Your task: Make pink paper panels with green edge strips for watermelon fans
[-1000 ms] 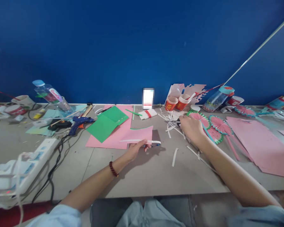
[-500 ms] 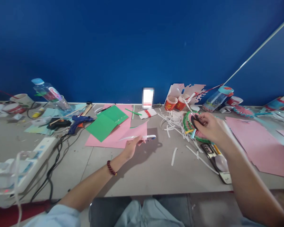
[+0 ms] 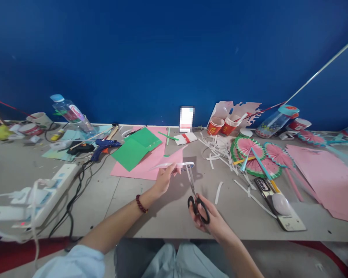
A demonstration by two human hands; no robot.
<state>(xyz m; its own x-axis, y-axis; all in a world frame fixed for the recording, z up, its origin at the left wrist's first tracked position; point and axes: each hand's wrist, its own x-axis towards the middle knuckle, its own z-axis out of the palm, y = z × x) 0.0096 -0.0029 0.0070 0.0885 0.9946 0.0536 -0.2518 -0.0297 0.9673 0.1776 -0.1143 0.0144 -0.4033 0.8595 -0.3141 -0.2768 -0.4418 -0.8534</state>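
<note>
My left hand (image 3: 163, 180), with a red bead bracelet on the wrist, pinches a pink paper piece (image 3: 174, 158) edged with a white strip and holds it just above the grey table (image 3: 168, 210). My right hand (image 3: 207, 222) grips black-handled scissors (image 3: 195, 196) near the table's front edge. Their blades point up toward the white strip's right end. Whether the blades touch the paper I cannot tell.
Pink sheets (image 3: 143, 166) and a folded green sheet (image 3: 135, 146) lie behind my left hand. Watermelon paper fans (image 3: 249, 154), white paper strips (image 3: 219, 152), red cups (image 3: 222, 125), a phone (image 3: 278, 204), a blue glue gun (image 3: 104, 146), a power strip (image 3: 46, 193) and bottles (image 3: 71, 114) crowd the table.
My right hand picked up the scissors from beside the paper fans and brought them back and left, under the pink piece. My left hand lifted the pink piece slightly.
</note>
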